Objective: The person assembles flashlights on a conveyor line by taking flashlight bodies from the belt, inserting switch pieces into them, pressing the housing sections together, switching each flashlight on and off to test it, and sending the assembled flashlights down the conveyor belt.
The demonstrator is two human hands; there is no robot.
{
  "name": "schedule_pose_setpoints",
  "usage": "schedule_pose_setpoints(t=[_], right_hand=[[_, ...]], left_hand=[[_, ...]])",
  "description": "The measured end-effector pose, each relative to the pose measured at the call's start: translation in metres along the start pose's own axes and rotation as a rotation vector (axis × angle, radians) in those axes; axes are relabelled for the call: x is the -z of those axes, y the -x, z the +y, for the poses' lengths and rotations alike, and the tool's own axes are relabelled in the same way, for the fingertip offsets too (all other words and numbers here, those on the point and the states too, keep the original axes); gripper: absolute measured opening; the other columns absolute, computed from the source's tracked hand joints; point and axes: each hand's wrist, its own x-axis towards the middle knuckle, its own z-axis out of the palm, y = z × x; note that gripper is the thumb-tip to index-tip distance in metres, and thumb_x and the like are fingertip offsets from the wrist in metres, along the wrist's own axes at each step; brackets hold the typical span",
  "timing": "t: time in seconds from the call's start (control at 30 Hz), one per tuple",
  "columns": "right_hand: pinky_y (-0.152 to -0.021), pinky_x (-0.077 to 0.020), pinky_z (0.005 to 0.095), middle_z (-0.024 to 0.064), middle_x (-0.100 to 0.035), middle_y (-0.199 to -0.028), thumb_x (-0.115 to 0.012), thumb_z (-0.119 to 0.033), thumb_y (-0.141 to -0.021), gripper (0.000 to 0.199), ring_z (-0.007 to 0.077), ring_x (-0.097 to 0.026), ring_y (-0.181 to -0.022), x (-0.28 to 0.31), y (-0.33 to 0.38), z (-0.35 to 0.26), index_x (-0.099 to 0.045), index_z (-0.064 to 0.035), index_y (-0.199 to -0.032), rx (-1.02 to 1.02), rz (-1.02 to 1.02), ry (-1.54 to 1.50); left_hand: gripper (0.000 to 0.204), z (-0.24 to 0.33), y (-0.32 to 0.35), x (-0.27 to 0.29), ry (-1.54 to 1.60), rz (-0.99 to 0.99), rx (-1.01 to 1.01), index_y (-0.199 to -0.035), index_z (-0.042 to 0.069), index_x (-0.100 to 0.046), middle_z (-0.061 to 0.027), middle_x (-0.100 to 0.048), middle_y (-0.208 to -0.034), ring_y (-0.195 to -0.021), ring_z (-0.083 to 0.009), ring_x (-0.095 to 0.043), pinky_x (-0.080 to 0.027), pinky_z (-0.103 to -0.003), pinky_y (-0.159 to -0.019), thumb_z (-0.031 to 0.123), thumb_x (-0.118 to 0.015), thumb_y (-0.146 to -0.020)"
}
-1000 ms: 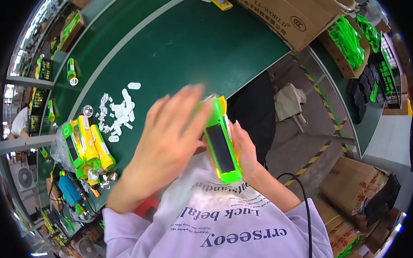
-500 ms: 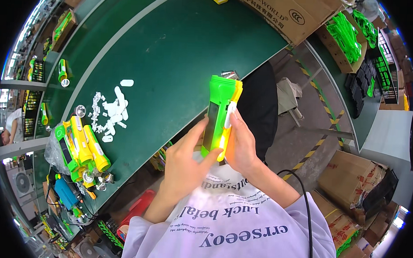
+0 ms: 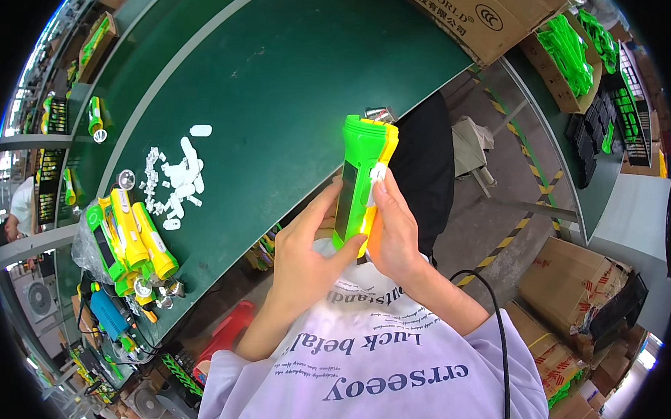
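Observation:
Both hands hold a green and yellow flashlight (image 3: pixel 362 155) upright in front of my chest, its wide end pointing away from me. My left hand (image 3: pixel 310 242) wraps the lower left side, thumb pressed near the bottom end. On the other side, my right hand (image 3: pixel 395 230) grips the body, its thumb by a white switch piece (image 3: pixel 378 172). A light glows at the lower edge of the body, between the hands. Beyond the wide end a shiny reflector (image 3: pixel 378 114) shows, with thin wires near it; whether it touches the flashlight I cannot tell.
On the green table (image 3: pixel 257 125) lie small white plastic parts (image 3: pixel 178 178). A pile of green and yellow flashlights (image 3: pixel 131 239) sits at the left edge, near a blue tool (image 3: pixel 109 312). A cardboard box (image 3: pixel 475 18) stands at the far edge; more cartons (image 3: pixel 569 284) are at right.
The glow at the flashlight's lower edge has become dimmer and smaller. The flashlight has shifted slightly, and more of the reflector shows beyond its wide end. Both hands keep their grip.

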Motion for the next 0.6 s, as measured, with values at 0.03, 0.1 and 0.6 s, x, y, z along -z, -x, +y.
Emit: schedule_pose_setpoints(t=[0.03, 0.1, 0.6], right_hand=[[-0.094, -0.0454, 0.0290, 0.0048, -0.053, -0.121, -0.037, -0.028, -0.107, 0.043, 0.0107, -0.053, -0.109, 0.0001, 0.0002, 0.0006, -0.033, -0.0073, -0.144, -0.001, 0.001, 0.002], [-0.094, -0.0454, 0.0294, 0.0051, -0.054, -0.121, -0.037, -0.028, -0.106, 0.042, 0.0111, -0.053, -0.108, 0.0016, 0.0010, 0.0004, -0.034, -0.0070, -0.143, -0.005, -0.014, -0.022], [-0.101, -0.0427, 0.0339, 0.0105, -0.052, -0.128, -0.036, -0.032, -0.107, 0.044, 0.0156, -0.051, -0.116, 0.0000, 0.0006, 0.0015, -0.033, -0.0057, -0.142, -0.001, -0.053, 0.021]], left_hand=[[0.066, -0.0007, -0.0001, 0.0008, 0.002, 0.000, 0.001, -0.136, -0.003, -0.050, -0.0188, -0.068, -0.113, -0.100, -0.0246, -0.070, -0.056, -0.033, -0.086, 0.000, -0.076, -0.075], [0.067, 0.0009, -0.0001, 0.0002, 0.052, -0.004, 0.014, -0.137, -0.003, -0.049, -0.0178, -0.068, -0.114, -0.100, -0.0230, -0.070, -0.055, -0.033, -0.088, 0.000, -0.075, -0.076], [0.064, -0.0080, 0.0035, 0.0004, 0.045, 0.026, -0.002, -0.134, -0.006, -0.052, -0.0184, -0.067, -0.116, -0.097, -0.0234, -0.070, -0.056, -0.032, -0.085, 0.001, -0.077, -0.075]])
